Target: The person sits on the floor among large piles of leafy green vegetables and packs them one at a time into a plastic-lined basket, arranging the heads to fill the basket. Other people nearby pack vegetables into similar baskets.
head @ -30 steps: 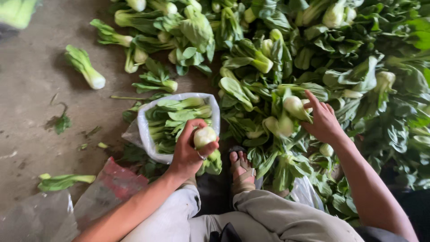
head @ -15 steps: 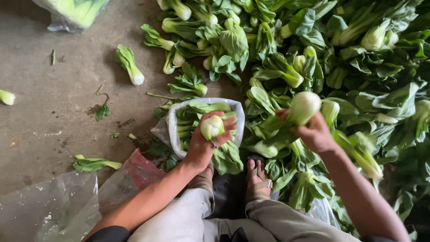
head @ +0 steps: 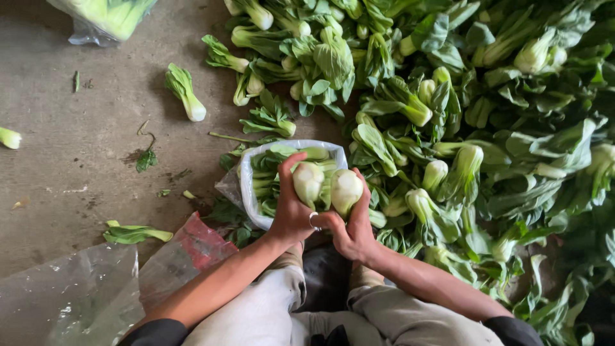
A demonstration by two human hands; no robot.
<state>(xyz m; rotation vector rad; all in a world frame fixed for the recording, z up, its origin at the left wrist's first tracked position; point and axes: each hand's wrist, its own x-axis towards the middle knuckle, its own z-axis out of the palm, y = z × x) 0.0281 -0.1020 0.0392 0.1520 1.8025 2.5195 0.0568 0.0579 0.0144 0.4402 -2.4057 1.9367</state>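
Above the open plastic bag (head: pixel 246 192), one bok choy (head: pixel 308 181) is grasped by the left hand (head: pixel 291 214), another bok choy (head: pixel 346 189) by the right hand (head: pixel 352 230).

Concrete floor (head: pixel 77 147): bok choy heap (head: pixel 487 128), plastic bags (head: pixel 64 301), stray leaves (head: pixel 146 159).

Two pale-stemmed bok choy heads (head: pixel 327 186) side by side, stem-ends up, above bag.
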